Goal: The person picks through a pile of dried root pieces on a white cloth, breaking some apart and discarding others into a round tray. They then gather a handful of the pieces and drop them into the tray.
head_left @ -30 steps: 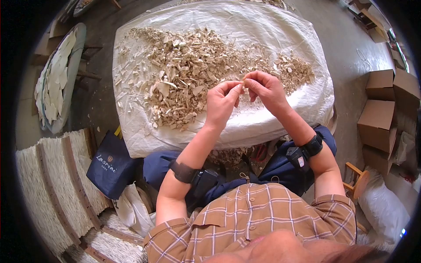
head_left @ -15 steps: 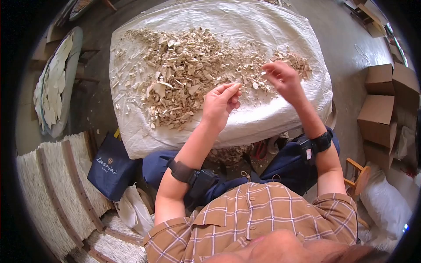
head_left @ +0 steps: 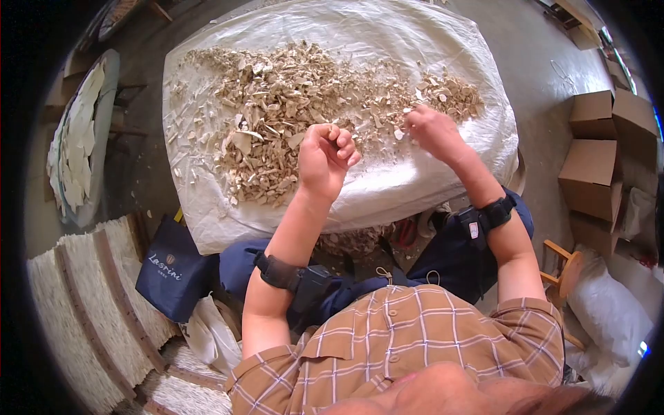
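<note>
A grey floor surrounds the worktop, which is covered by a creased white cloth; open cardboard boxes stand beyond its right edge, and a dark blue bag is near its near left corner.

On the cloth lie pale, dry chips of irregular form. The main pile occupies the left half and is longer from the far edge toward the near edge than it is wide. From it, a thin scatter of chips goes across toward the right edge and ends in a smaller heap. The single chips point in all directions, so they share no common long axis.

The right hand is the nearer one to the smaller heap, which lies just beyond it, toward the far right corner. Its fingers are bent and its fingertips are directed left, over the border of the scatter; whether they pinch a chip, I cannot tell. The left hand is the nearer one to the main pile, at its right border toward the near edge. Its fingers are curled toward the palm, and I cannot tell if something is inside. The two hands are apart, with a part of the scatter between them.
</note>
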`<state>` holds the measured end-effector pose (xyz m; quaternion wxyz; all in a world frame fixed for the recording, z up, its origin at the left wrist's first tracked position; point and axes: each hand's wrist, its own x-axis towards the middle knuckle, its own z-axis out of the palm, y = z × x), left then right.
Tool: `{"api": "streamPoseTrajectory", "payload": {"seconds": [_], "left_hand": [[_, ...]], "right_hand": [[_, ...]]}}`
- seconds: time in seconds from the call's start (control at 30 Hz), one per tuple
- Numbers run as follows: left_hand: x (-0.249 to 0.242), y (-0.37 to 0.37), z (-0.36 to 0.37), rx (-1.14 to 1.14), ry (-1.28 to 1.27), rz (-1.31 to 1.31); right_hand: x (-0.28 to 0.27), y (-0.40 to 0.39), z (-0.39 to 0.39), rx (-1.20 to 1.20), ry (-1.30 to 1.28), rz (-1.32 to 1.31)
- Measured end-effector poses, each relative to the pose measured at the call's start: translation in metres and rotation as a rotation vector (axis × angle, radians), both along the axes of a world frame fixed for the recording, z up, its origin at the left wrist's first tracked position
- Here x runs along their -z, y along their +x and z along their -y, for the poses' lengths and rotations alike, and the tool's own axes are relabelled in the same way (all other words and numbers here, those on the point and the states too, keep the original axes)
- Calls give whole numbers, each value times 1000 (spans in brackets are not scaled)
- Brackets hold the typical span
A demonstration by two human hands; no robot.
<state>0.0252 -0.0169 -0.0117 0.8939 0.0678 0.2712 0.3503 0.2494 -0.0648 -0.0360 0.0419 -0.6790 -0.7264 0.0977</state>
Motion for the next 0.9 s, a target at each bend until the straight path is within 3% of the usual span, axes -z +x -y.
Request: {"api": "streamPoseTrajectory", "payload": {"seconds": [0.17, 0.27, 0.4, 0.5, 0.53, 0.6, 0.7, 0.83, 0.9], "left_hand": [[-1, -4, -1, 1, 37, -18], [-7, 0, 1, -46, 42, -115], [-5, -1, -1, -35, 53, -175], [-6, -3, -1, -36, 35, -164], [-6, -3, -1, -37, 35, -162], [-7, -4, -1, -52, 44, -183], [-6, -4, 0, -27, 33, -154], [-5, -4, 0, -4, 47, -146], [-5, -5, -1, -4, 51, -134]], "right_hand": [[-20, 24, -9, 233, 40, 167], [-14, 20, -11, 177, 102, -56], [-6, 8, -12, 43, 85, -38], [2, 19, -20, 280, 237, 166], [1, 20, -20, 279, 237, 168], [-4, 20, -19, 230, 267, -73], [0, 9, -19, 93, 269, -56], [-2, 20, -19, 17, 87, -20], [-6, 26, -20, 194, 18, 58]]}}
